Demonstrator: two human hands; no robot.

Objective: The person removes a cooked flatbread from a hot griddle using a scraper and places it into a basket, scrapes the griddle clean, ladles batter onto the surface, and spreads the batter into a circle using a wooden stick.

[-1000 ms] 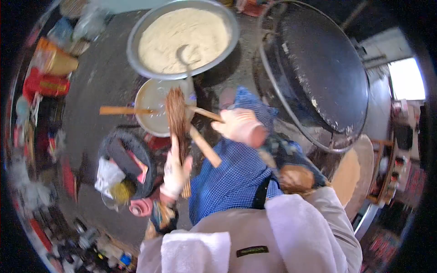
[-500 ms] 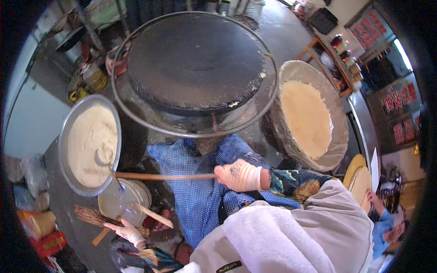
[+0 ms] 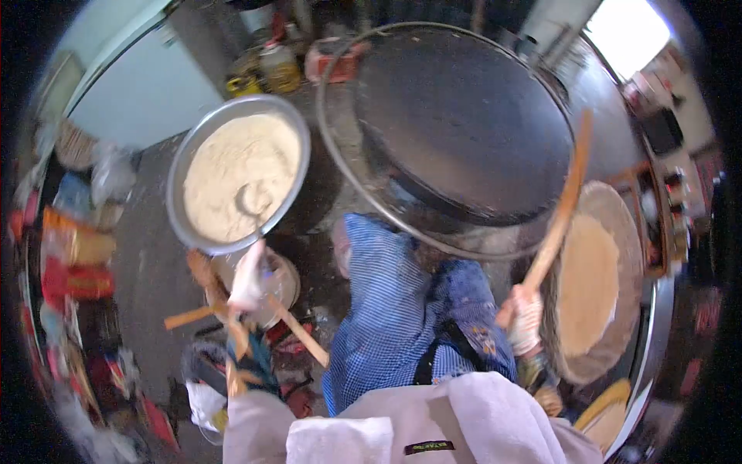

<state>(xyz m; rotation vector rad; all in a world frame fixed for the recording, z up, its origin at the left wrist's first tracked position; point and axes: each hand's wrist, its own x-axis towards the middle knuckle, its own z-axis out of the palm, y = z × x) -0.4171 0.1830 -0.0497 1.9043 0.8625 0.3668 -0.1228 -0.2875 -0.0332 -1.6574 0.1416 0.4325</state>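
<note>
Holding the long wooden tool (image 3: pixel 553 240) in the right hand (image 3: pixel 525 319), with fingers wrapped around its lower end; slanting it upward between the basket (image 3: pixel 622 213) and the right edge of the round black griddle (image 3: pixel 464 124). Keeping the left hand (image 3: pixel 249 280) low over the bucket (image 3: pixel 292 290), next to the ladle (image 3: pixel 242 203) and a brown brush (image 3: pixel 202 272); too blurred there to tell whether gripping with those fingers or merely touching.

To handle the tool well, grip firmly, stay loose in the wrist, and guide the long end clear of the metal ring (image 3: pixel 483 256) around the griddle. Mind the basket's near edge too, so as to spare the flat tan sheet (image 3: pixel 587 294) inside. On the left, avoid jogging the ladle, dipped in pale batter (image 3: pixel 239 166) by the near rim of the steel basin (image 3: pixel 171 193), and watch for the wooden stick (image 3: pixel 300 332) jutting past the bucket's near edge.

Underfoot, dull grey floor (image 3: pixel 147 255), shadowed beside the basin, lined along its left edge with bright packets (image 3: pixel 81 247) and bounded at the far left by a pale panel (image 3: pixel 154 93). Beyond, lit by a bright opening (image 3: pixel 630 35) at top right, with a wooden shelf (image 3: pixel 651 216) down the right side.
</note>
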